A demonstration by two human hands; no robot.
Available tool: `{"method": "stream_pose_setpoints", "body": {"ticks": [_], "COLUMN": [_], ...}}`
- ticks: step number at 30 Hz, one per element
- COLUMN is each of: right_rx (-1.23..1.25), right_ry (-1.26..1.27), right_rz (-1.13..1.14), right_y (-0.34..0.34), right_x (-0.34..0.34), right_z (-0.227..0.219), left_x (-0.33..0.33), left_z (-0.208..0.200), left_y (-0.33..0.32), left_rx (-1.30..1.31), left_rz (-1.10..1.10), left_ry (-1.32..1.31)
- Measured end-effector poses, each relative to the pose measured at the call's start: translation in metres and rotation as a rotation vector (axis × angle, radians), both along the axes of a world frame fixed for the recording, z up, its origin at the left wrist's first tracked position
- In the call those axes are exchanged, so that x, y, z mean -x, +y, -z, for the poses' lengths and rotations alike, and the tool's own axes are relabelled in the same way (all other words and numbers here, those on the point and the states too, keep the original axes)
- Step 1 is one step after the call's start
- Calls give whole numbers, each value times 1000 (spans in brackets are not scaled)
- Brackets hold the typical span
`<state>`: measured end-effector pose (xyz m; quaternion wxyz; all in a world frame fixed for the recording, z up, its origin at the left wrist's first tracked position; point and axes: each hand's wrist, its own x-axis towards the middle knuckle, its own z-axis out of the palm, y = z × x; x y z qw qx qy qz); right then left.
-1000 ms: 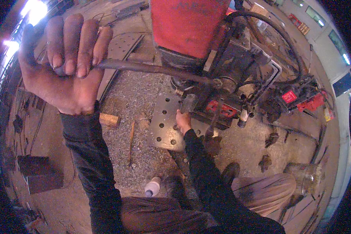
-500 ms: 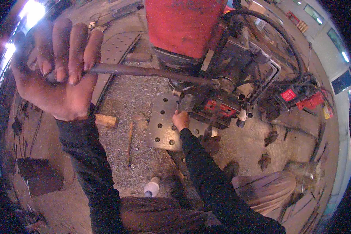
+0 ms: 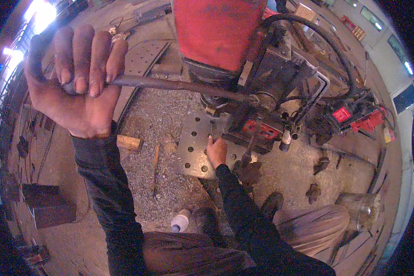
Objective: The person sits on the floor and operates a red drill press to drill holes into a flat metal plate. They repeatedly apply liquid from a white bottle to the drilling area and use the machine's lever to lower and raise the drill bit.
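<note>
My left hand is raised at the upper left, its fingers wrapped round the end of a long dark metal lever. That lever runs across to the hub of a drilling machine with a red motor housing. Beneath the machine lies a steel plate with several round holes. My right hand is low over the plate beside the machine's base, its fingers curled with one fingertip pointing up toward the area under the drill. Whatever those fingers may hold is too small and blurred to name.
Metal shavings cover the floor left of the plate, around a wood block and a thin stick. A white bottle lies near my feet. Another holed plate is at the back left. A black cable loops behind the machine.
My right hand has drawn back slightly toward me, away from the spot under the drill. My left hand still grips the lever; the view has shifted a little.
</note>
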<state>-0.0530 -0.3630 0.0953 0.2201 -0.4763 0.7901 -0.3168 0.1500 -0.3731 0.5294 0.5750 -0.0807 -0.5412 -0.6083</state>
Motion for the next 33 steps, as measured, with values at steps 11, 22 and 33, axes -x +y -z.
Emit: {"method": "stream_pose_setpoints", "body": {"ticks": [11, 22, 33], "right_rx": [-136, -284, -142], "right_ry": [-156, -929, 3], "right_rz": [-23, 167, 74], "right_y": [-20, -33, -35], "right_x": [-34, -30, -17], "right_z": [1, 18, 42], "left_x": [-8, -11, -3], "left_z": [-4, -3, 0], "left_y": [9, 8, 2], "left_rx": [-11, -33, 51], "left_rz": [-104, -73, -37], "left_ry": [2, -24, 4]}}
